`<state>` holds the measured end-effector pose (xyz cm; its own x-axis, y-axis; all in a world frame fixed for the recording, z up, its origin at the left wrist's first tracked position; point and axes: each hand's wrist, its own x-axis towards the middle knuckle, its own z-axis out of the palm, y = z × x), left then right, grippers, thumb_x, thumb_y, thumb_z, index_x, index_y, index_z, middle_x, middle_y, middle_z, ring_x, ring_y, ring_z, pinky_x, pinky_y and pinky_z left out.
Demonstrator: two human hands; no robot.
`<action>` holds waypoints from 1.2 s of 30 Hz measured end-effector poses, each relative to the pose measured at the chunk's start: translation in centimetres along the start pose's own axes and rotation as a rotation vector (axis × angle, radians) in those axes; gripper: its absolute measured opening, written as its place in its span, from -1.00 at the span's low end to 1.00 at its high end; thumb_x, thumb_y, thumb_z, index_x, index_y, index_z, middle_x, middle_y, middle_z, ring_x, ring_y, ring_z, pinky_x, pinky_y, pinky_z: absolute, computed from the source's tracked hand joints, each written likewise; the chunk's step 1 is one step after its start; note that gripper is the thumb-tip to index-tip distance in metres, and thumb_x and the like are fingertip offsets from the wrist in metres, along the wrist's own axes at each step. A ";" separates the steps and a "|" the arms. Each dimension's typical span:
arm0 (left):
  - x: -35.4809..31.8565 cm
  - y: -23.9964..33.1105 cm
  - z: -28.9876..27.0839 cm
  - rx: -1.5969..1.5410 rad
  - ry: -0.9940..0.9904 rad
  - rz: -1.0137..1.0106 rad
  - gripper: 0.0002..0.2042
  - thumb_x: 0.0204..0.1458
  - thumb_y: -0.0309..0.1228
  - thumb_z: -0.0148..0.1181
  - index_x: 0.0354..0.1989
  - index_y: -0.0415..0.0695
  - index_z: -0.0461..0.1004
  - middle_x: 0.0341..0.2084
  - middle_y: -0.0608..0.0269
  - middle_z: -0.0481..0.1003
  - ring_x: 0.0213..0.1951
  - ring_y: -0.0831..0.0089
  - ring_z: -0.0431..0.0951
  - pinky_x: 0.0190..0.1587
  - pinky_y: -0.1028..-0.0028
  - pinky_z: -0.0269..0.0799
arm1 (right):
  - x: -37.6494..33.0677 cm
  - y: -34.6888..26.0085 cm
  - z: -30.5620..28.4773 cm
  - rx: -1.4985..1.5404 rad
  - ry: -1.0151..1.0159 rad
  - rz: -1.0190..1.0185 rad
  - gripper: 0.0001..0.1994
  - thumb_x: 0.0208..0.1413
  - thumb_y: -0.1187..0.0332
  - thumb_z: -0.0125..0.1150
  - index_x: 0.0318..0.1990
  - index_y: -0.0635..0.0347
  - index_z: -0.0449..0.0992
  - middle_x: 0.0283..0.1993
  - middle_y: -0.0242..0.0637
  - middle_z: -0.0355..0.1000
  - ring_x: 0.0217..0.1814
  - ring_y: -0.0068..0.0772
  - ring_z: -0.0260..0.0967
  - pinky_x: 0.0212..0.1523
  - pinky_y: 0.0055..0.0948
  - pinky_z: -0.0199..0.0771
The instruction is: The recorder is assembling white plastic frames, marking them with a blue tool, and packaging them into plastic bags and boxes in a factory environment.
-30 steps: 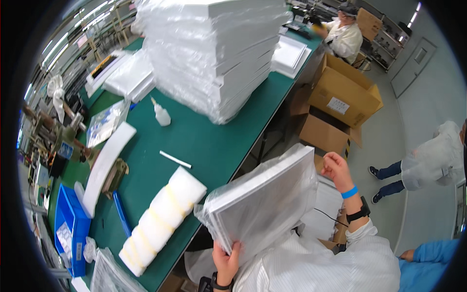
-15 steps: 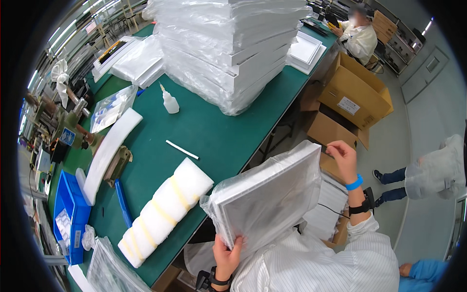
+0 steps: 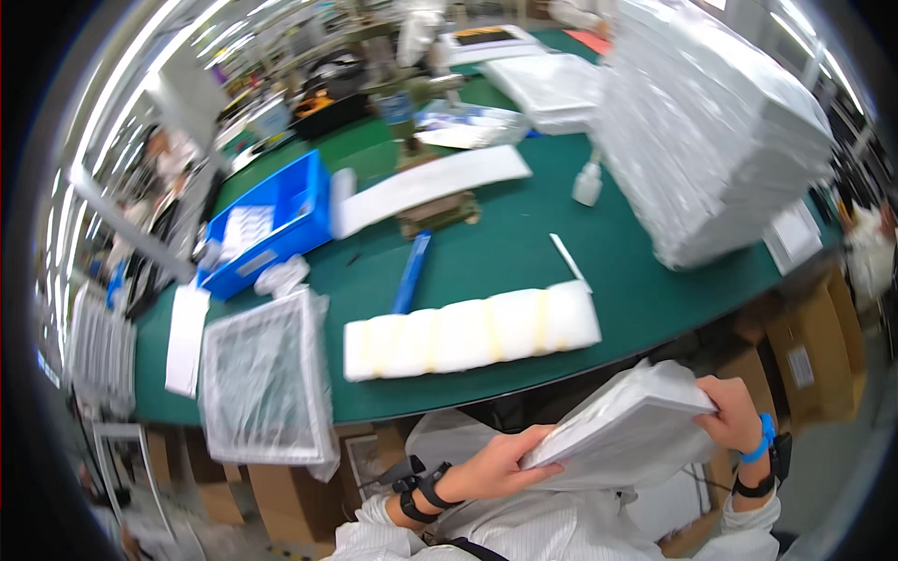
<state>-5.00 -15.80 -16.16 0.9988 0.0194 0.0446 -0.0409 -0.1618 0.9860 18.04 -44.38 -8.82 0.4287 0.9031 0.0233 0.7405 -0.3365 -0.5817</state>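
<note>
Both my hands are closed on one wrapped white panel [image 3: 613, 425]: my left grip [image 3: 510, 467] is clamped on its left end, my right grip [image 3: 732, 413] on its right end, and the panel is tilted in front of my body, outside the near edge of the table [image 3: 510, 257]. Between the panel and the middle of the table lies a white foam roll [image 3: 472, 329] with yellowish bands, along the near edge. Behind it are a thin white stick [image 3: 567, 256] and a blue tool [image 3: 412, 271]. Toward the near left corner, a wrapped frame [image 3: 264, 379] sticks out over the near edge; a blue bin [image 3: 268, 224] stands farther back, near the left edge. A curved white strip [image 3: 435, 187] rests upon a metal block [image 3: 440, 219] in the rear part. Toward the right end, a high wrapped stack [image 3: 702, 140] of white pieces fills much space, with a small bottle [image 3: 587, 183] just beside it. The table top is green and smooth. Beyond the right end stands a cardboard box [image 3: 816, 346], and bright ceiling lamps [image 3: 182, 42] shine over the room, which looks blurred.
</note>
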 end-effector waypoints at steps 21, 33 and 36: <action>-5.5 6.9 -7.8 -0.364 0.767 0.159 -0.38 0.30 -0.38 -0.15 0.47 -0.18 -0.22 0.27 -0.16 0.21 0.12 0.14 0.45 0.09 0.25 0.44 | 21.5 -4.9 2.7 1.104 -0.096 0.313 -0.80 0.31 0.27 0.08 -0.06 0.18 0.44 -0.40 -0.48 0.36 -0.48 -0.64 0.32 -0.48 -0.52 0.38; -7.0 7.8 -4.0 -0.010 0.977 0.308 -0.42 0.30 -0.49 -0.07 0.46 -0.15 -0.10 0.05 0.12 0.36 -0.25 0.58 0.43 -0.23 0.57 0.45 | 11.6 -4.0 5.8 1.051 0.227 -0.022 -0.52 0.27 0.41 0.10 0.31 0.29 0.21 0.10 -0.17 0.39 -0.16 -0.44 0.42 -0.24 -0.41 0.49; -8.6 8.7 -5.0 0.175 0.839 0.313 -0.46 0.33 -0.42 -0.08 0.43 -0.26 -0.04 0.07 0.15 0.41 0.01 0.51 0.39 -0.05 0.45 0.44 | 12.2 0.8 5.7 1.085 0.433 -0.078 -0.50 0.03 0.44 0.35 0.17 0.27 0.40 0.08 -0.09 0.46 -0.16 -0.32 0.48 -0.24 -0.31 0.47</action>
<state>-14.09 -12.41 -7.16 0.5928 0.6494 0.4762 -0.2338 -0.4270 0.8735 20.93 -32.13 -13.67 0.6973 0.6744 0.2429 0.0322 0.3091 -0.9505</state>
